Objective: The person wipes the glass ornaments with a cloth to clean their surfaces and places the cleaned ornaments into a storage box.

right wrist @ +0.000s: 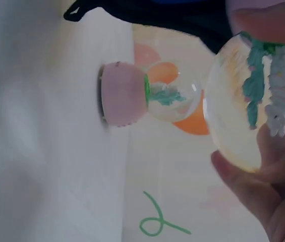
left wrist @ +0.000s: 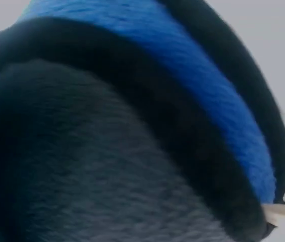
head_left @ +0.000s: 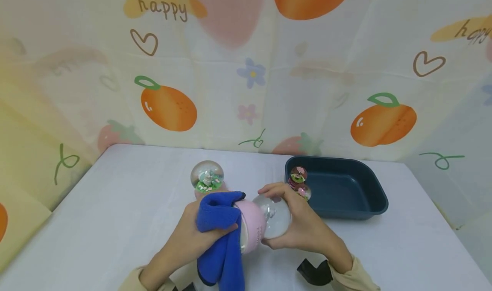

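Observation:
Tipped on its side between both hands is a snow globe [head_left: 274, 220] with a pink base [head_left: 255, 227]. My right hand [head_left: 303, 222] grips its clear ball, fingers over the top and thumb below; a white figure and green pieces show inside in the right wrist view. On the base side, my left hand [head_left: 188, 235] holds a blue cloth [head_left: 221, 216] with dark edging against the base. The folded cloth [left wrist: 223, 116] fills most of the left wrist view and hides that hand. Behind the left hand a second snow globe [head_left: 207, 176] stands upright, its pink base [right wrist: 124, 96] on the table.
A dark blue tray [head_left: 346, 193] stands at the back right of the white-covered table [head_left: 96, 222]. Two small globes [head_left: 298, 174] sit at the tray's left end, partly behind the right hand. A patterned cloth backdrop [head_left: 230, 90] rises behind the table.

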A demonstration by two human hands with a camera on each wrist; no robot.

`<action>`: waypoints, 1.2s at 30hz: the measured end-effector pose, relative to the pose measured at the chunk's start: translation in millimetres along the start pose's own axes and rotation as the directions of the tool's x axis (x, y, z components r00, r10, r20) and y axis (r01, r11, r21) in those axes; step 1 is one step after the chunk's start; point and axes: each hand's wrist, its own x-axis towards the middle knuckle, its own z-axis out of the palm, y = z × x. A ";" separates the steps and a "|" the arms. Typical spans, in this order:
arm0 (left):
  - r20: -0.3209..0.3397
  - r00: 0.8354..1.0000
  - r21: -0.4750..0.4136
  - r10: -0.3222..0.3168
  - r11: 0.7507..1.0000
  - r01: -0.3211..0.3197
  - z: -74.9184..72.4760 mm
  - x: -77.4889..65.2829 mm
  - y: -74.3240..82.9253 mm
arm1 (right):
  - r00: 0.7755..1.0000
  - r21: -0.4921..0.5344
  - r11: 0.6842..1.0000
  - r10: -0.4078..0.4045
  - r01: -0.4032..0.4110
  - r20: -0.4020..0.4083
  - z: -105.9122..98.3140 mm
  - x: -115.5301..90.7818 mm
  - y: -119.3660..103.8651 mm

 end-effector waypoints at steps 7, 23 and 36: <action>-0.102 0.992 -0.092 -0.073 0.994 0.064 -4.4 -0.8 2.2 | 1.000 0.143 0.990 0.006 -0.003 -0.021 -1.3 -0.8 0.4; 0.092 0.981 -0.165 -0.171 0.969 0.185 -0.2 1.3 -0.5 | 0.974 -0.019 0.999 0.027 -0.032 -0.224 -4.8 2.8 4.2; -0.086 0.991 -0.047 -0.107 0.994 0.104 -0.4 0.7 1.6 | 0.999 0.110 0.994 0.020 -0.016 -0.034 -19.2 -0.4 2.5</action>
